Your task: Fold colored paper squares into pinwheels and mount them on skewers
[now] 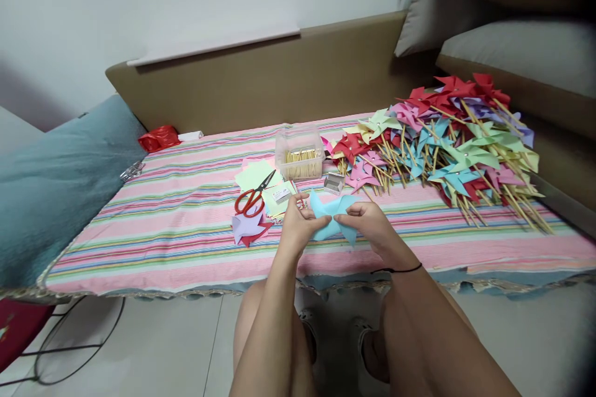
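A light blue paper pinwheel (331, 208) is held between my two hands above the striped cloth. My left hand (300, 222) pinches its left side, thumb near the centre. From the right, my right hand (365, 222) grips it with the thumb pressed close to the other thumb. No stick shows on this pinwheel. Just left of my hands are red-handled scissors (251, 200), lying on pale green paper sheets (254, 175). A purple cut paper piece (246, 223) rests over a red one (257, 234). Beyond my hands is a small grey box (334, 183).
A clear plastic box (300, 142) of wooden sticks stands behind the papers. Many finished pinwheels (470, 152) on sticks are piled at the right. A red plastic bag (159, 138) lies far left, near a blue cushion (69, 180). The sofa back (261, 87) rises behind.
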`<state>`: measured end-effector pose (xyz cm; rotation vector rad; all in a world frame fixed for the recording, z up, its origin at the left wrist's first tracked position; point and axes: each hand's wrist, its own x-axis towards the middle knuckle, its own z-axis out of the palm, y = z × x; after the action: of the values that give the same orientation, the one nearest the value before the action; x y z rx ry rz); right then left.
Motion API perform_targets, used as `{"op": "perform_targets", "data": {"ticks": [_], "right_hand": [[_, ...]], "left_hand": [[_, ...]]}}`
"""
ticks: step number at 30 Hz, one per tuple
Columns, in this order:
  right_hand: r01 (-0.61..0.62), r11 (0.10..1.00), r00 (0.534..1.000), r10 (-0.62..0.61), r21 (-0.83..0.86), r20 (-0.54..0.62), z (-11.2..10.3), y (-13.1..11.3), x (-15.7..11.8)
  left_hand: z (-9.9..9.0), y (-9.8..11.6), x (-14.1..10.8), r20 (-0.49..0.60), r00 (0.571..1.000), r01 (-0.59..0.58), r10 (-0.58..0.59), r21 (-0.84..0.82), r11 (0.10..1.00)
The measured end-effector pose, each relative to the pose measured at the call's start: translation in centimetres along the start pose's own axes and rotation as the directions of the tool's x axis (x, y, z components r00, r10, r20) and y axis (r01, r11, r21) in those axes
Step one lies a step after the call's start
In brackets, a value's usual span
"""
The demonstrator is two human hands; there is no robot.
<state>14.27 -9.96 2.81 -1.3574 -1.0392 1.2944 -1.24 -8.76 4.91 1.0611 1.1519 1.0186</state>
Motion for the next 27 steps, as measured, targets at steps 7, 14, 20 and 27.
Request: {"op": "perform_targets", "data": {"ticks": [7,14,20,27], "right_hand": [[0.101,0.993,0.995,-0.101,0.059,-0.008,0.2,-0.2,0.9],[0.204,0.97,0.943,-0.231,-0.131,-0.239,-2.2,-0.6,4.9],[0.173,0.81,0.943,-0.301,-0.56,-0.144,-1.7,-0.3,9.3],[0.127,0.433,0.928,-0.371,-0.892,-0.047,-0.3,-1.7,13.0]], "left_hand": [[-0.8,1.0,0.1,-0.164,0.986,-0.046,0.036,-0.062,0.997],[-4.1,2.7,0.8,-0.435,0.9,-0.165,0.026,-0.285,0.944],[-4.9,3.1,1.2,-0.486,0.874,-0.25,0.021,-0.413,0.876],[-5.8,3.1,1.6,-0.515,0.857,-0.269,-0.032,-0.498,0.824]]}}
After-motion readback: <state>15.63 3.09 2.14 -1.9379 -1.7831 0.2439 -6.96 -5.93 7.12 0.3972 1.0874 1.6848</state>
